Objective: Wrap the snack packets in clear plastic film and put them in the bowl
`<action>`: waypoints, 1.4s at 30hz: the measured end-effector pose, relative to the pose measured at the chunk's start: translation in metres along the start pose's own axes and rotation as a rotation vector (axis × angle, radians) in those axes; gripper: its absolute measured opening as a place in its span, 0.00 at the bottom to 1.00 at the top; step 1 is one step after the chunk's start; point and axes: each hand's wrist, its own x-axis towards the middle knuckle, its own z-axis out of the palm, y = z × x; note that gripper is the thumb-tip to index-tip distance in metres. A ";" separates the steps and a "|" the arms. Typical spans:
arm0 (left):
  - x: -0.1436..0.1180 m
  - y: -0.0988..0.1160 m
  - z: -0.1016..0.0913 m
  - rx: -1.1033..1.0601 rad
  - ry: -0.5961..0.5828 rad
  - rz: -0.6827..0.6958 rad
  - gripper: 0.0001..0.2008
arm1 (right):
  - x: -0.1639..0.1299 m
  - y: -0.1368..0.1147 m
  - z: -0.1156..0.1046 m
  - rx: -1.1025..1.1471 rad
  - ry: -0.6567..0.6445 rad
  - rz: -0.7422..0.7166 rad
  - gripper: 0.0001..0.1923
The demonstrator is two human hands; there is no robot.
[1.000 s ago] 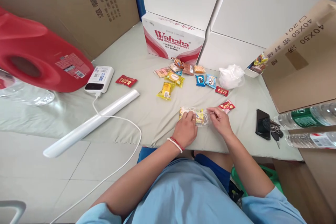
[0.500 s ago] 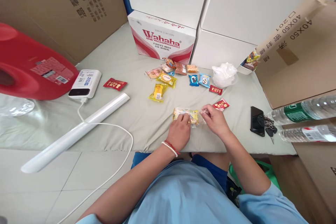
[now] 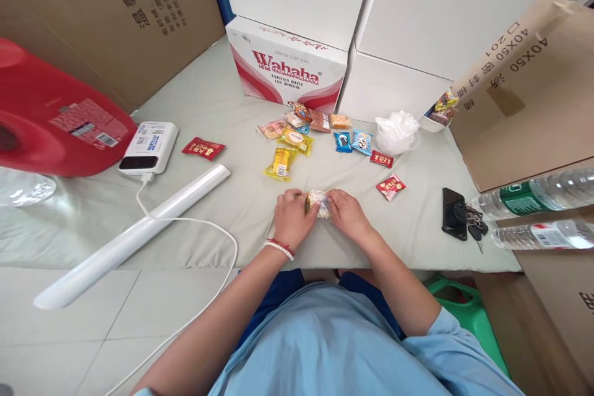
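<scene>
Left hand (image 3: 293, 220) and right hand (image 3: 349, 215) are holding a small clear-wrapped packet (image 3: 320, 203) between them, close to the near edge of the cloth-covered surface (image 3: 250, 210). The left one is curling around the packet's left part, its thumb lying against the wrapping; the right one is pinching the other end in a narrow grip. Beyond them, a little to the left, a yellow packet (image 3: 281, 163) is lying in front of a loose pile of wrapped snacks (image 3: 320, 121). Farther right, two blue packets (image 3: 343, 142) are resting near a white plastic bag (image 3: 398, 133), while a red-and-pink packet (image 3: 390, 187) is lying nearer. At the right, a black phone (image 3: 453, 210) is sitting beside keys (image 3: 476, 220). At the left, a white cable (image 3: 195, 219) is crossing a long white bar (image 3: 125, 240).
</scene>
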 end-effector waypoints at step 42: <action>-0.034 0.030 -0.001 -1.260 -0.186 -0.449 0.33 | -0.079 -0.010 -0.001 1.167 0.081 0.298 0.21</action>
